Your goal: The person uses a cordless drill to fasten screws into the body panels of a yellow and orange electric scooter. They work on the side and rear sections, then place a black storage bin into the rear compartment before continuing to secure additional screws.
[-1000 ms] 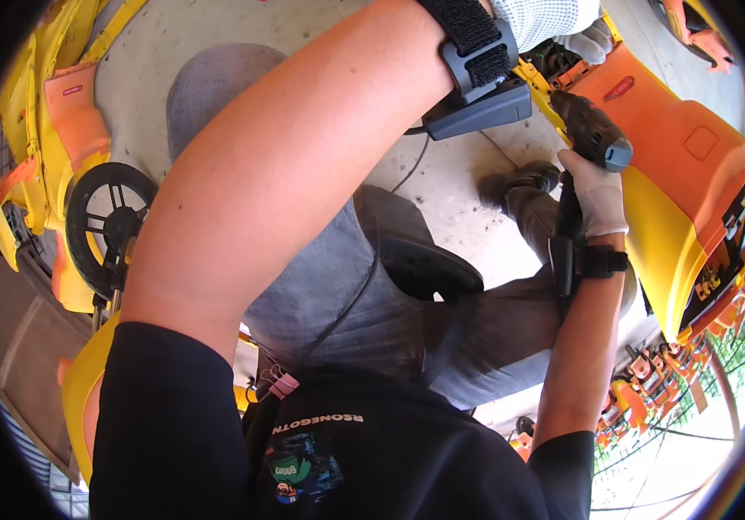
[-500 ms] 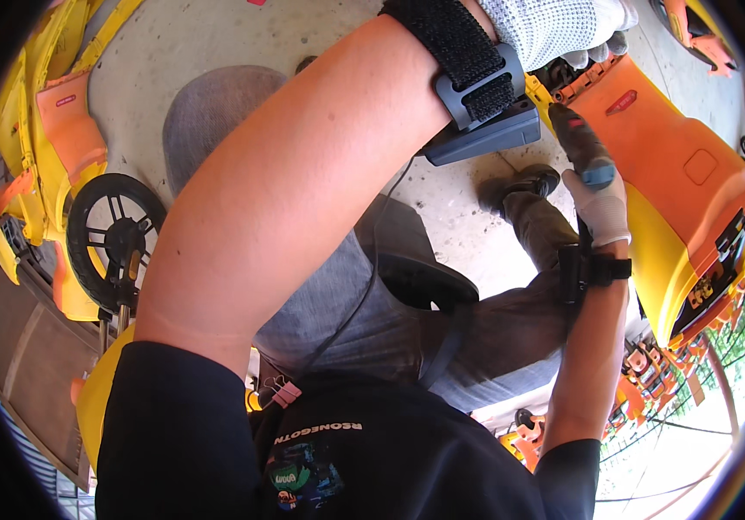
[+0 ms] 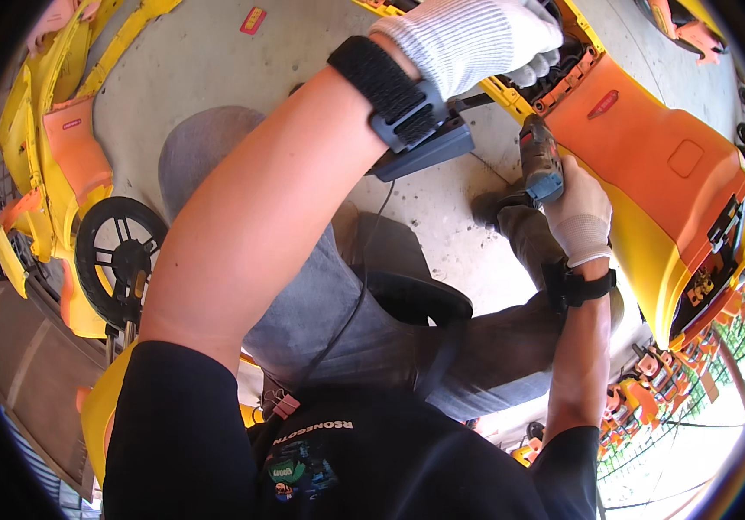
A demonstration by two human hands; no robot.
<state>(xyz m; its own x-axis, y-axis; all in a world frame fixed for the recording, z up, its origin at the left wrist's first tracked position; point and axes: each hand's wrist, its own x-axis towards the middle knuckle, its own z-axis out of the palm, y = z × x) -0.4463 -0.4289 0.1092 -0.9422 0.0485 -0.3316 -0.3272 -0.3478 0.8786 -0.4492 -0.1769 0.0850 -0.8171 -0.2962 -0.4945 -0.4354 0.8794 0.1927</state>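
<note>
My right hand [image 3: 582, 208], in a pale knit glove, is closed around the grip of a cordless power drill [image 3: 540, 160] with a dark body and a blue rear. The drill's front end points up the picture, close to the yellow edge of a large orange and yellow body shell [image 3: 650, 165]. My left hand [image 3: 485, 43], in a similar glove, is over the dark cavity at the shell's upper end. Its fingers are curled down beside the yellow rim, and what they hold is hidden. A black strap with a dark grey box [image 3: 424, 154] sits on my left wrist.
On the left stand more yellow and orange shells [image 3: 78, 143] and a black spoked wheel [image 3: 119, 260]. A small red label [image 3: 253, 20] lies on the concrete floor [image 3: 242, 74]. Under me is a black seat-like object [image 3: 411, 286], with a cable [image 3: 362, 295] hanging across my leg.
My right hand and the drill have shifted left in the picture, and the drill shows more fully. My left hand appears farther left and lower, with its fingers over the cavity. The view has shifted slightly.
</note>
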